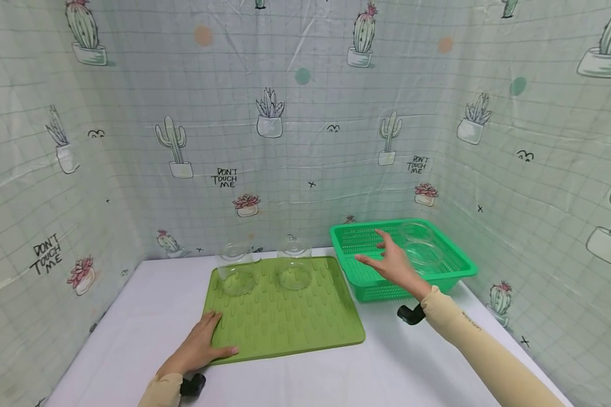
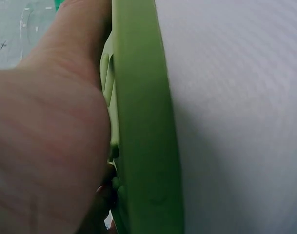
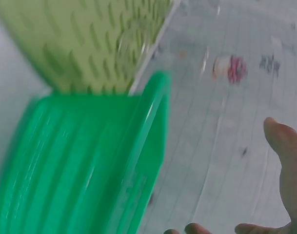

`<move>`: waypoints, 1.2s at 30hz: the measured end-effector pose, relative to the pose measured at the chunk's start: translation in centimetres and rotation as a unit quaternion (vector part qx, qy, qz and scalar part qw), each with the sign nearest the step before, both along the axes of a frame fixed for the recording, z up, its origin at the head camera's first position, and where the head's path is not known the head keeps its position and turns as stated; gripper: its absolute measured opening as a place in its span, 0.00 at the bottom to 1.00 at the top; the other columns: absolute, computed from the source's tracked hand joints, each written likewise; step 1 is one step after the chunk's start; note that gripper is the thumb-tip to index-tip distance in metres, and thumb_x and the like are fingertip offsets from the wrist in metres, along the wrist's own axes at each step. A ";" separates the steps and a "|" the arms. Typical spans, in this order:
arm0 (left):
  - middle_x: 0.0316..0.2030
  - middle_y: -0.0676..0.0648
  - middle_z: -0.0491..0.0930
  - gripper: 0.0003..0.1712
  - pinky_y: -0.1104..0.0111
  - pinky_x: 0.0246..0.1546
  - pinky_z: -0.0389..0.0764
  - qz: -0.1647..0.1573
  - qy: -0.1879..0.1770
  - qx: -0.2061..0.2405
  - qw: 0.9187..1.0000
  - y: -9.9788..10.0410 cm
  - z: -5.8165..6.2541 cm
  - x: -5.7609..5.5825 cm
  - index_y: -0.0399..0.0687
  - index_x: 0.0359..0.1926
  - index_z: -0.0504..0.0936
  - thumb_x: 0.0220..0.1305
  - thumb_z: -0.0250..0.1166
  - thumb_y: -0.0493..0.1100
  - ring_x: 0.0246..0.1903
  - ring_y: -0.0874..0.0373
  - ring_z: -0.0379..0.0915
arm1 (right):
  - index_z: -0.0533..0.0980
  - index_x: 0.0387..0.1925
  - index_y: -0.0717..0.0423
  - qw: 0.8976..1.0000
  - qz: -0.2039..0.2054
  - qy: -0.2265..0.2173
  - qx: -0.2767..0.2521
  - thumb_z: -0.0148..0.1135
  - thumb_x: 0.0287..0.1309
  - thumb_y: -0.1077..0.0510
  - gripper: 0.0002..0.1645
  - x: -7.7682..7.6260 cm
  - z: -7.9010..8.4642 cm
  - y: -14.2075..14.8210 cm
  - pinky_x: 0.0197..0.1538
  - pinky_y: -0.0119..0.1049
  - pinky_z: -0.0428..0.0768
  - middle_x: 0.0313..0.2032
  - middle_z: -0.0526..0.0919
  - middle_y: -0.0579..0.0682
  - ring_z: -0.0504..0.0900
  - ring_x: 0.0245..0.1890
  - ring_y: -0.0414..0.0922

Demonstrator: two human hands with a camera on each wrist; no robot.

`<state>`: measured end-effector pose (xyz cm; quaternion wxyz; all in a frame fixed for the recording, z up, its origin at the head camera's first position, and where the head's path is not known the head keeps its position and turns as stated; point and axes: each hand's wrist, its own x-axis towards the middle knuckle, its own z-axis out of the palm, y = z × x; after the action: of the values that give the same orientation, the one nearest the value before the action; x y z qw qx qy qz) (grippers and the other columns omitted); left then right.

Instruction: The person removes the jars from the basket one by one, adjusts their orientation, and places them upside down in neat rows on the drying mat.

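My left hand [image 1: 196, 346] rests on the front left corner of a green drying mat [image 1: 290, 333], thumb spread along the front edge. The mat's thick edge [image 2: 146, 122] passes beside my palm in the left wrist view. Two clear glass vessels [image 1: 238, 277] [image 1: 294, 274] stand along the mat's back part. Over the green plastic basket [image 1: 366, 291] hovers my right hand [image 1: 394, 263], its thumb and fingers spread with nothing between them. Inside the basket, just right of that hand, is clear glassware [image 1: 425, 251], partly hidden by the hand.
A white-covered table [image 1: 315, 376] lies under everything. Patterned cloth walls [image 1: 305, 158] enclose the back and both sides. The basket stands at the back right, beside the mat's right edge.
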<state>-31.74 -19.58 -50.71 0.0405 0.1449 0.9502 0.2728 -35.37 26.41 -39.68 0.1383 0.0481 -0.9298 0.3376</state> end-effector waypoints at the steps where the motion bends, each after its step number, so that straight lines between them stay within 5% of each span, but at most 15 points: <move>1: 0.70 0.24 0.48 0.63 0.35 0.64 0.58 0.000 0.001 -0.001 1.000 -0.1 0.0 0.0 0.27 0.70 0.55 0.49 0.72 0.65 0.69 0.25 0.44 | 0.46 0.75 0.57 1.000 -0.008 -0.003 0.007 0.63 0.55 0.32 0.59 0.2 0.1 0.7 0.48 0.55 0.80 0.62 0.69 0.70 0.76 0.55 0.64; 7: 0.71 0.24 0.48 0.64 0.35 0.64 0.57 0.002 0.003 -0.006 1.000 -0.6 -0.1 0.0 0.27 0.71 0.54 0.49 0.71 0.66 0.69 0.25 0.44 | 0.46 0.74 0.60 0.996 -0.064 -0.020 0.063 0.60 0.56 0.29 0.60 1.1 0.8 4.6 0.36 0.51 0.81 0.61 0.68 0.73 0.79 0.49 0.64; 14: 0.70 0.23 0.48 0.64 0.34 0.64 0.58 0.003 0.005 -0.009 1.000 -1.1 0.0 0.0 0.26 0.70 0.54 0.49 0.72 0.65 0.69 0.25 0.43 | 0.38 0.73 0.69 0.987 -0.125 -0.074 0.074 0.60 0.53 0.27 0.70 0.6 0.3 8.4 0.52 0.71 0.67 0.65 0.53 0.81 0.57 0.60 0.77; 17: 0.70 0.23 0.48 0.64 0.35 0.64 0.58 0.004 0.004 -0.006 1.000 -1.2 0.0 0.1 0.25 0.70 0.54 0.49 0.72 0.65 0.69 0.25 0.44 | 0.40 0.70 0.77 0.982 -0.128 -0.116 0.077 0.59 0.53 0.26 0.71 0.1 -0.3 9.9 0.55 0.71 0.65 0.62 0.52 0.84 0.57 0.59 0.78; 19: 0.69 0.22 0.49 0.63 0.35 0.63 0.59 0.001 0.006 -0.006 1.000 -1.2 -0.1 0.1 0.24 0.70 0.54 0.49 0.72 0.64 0.68 0.24 0.45 | 0.54 0.62 0.81 0.979 -0.123 -0.140 0.083 0.60 0.53 0.27 0.65 -0.3 -0.8 10.6 0.50 0.66 0.70 0.57 0.59 0.83 0.63 0.53 0.75; 21: 0.69 0.22 0.49 0.63 0.35 0.63 0.59 0.000 0.005 -0.003 1.000 -1.2 -0.1 0.1 0.24 0.70 0.54 0.50 0.72 0.63 0.68 0.24 0.45 | 0.67 0.42 0.77 0.976 -0.117 -0.157 0.098 0.60 0.53 0.27 0.51 -0.7 -1.3 11.2 0.42 0.57 0.75 0.43 0.69 0.76 0.71 0.43 0.67; 24: 0.69 0.22 0.49 0.62 0.35 0.63 0.59 -0.002 0.005 -0.002 1.000 -1.0 -0.2 0.1 0.24 0.70 0.54 0.50 0.72 0.63 0.68 0.24 0.45 | 0.62 0.15 0.57 0.973 -0.122 -0.160 0.113 0.61 0.52 0.27 0.39 -1.2 -2.0 11.5 0.25 0.40 0.68 0.20 0.65 0.55 0.66 0.22 0.49; 26: 0.69 0.23 0.49 0.62 0.35 0.63 0.59 -0.003 0.004 -0.001 1.000 -0.9 -0.2 0.1 0.25 0.70 0.54 0.50 0.72 0.63 0.68 0.24 0.45 | 0.56 0.12 0.50 0.970 -0.136 -0.157 0.126 0.62 0.50 0.26 0.40 -1.4 -2.3 11.5 0.21 0.34 0.61 0.14 0.56 0.46 0.57 0.17 0.42; 29: 0.69 0.23 0.49 0.62 0.35 0.63 0.60 -0.003 0.006 0.000 1.000 -0.6 -0.1 0.0 0.25 0.70 0.54 0.50 0.73 0.63 0.68 0.24 0.46 | 0.63 0.19 0.61 0.966 -0.161 -0.157 0.127 0.63 0.48 0.25 0.43 -1.5 -2.6 11.3 0.24 0.39 0.65 0.15 0.61 0.51 0.61 0.18 0.45; 31: 0.69 0.23 0.49 0.62 0.35 0.63 0.60 -0.004 0.007 0.002 1.000 -0.5 -0.1 0.0 0.25 0.70 0.54 0.50 0.73 0.62 0.68 0.24 0.46 | 0.66 0.38 0.75 0.963 -0.174 -0.165 0.120 0.61 0.47 0.23 0.54 -1.6 -2.7 11.2 0.35 0.50 0.73 0.25 0.71 0.65 0.71 0.26 0.57; 33: 0.69 0.23 0.50 0.62 0.35 0.62 0.60 -0.005 0.008 0.003 1.000 -0.4 -0.2 -0.1 0.25 0.70 0.54 0.50 0.73 0.62 0.68 0.24 0.47 | 0.53 0.59 0.83 0.962 -0.181 -0.173 0.106 0.61 0.48 0.23 0.68 -1.7 -2.7 11.1 0.50 0.64 0.69 0.42 0.72 0.78 0.73 0.42 0.69; 36: 0.70 0.24 0.49 0.62 0.35 0.63 0.60 -0.002 0.006 0.002 1.000 -0.2 -0.4 -0.1 0.26 0.70 0.55 0.49 0.73 0.63 0.68 0.25 0.47 | 0.35 0.68 0.82 0.963 -0.181 -0.182 0.082 0.60 0.50 0.24 0.77 -2.1 -2.7 11.0 0.61 0.74 0.56 0.58 0.63 0.83 0.64 0.59 0.75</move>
<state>-31.89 -19.76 -51.11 0.0350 0.1488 0.9496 0.2736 -37.50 37.43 -42.38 0.0215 -0.1718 -0.9571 0.2325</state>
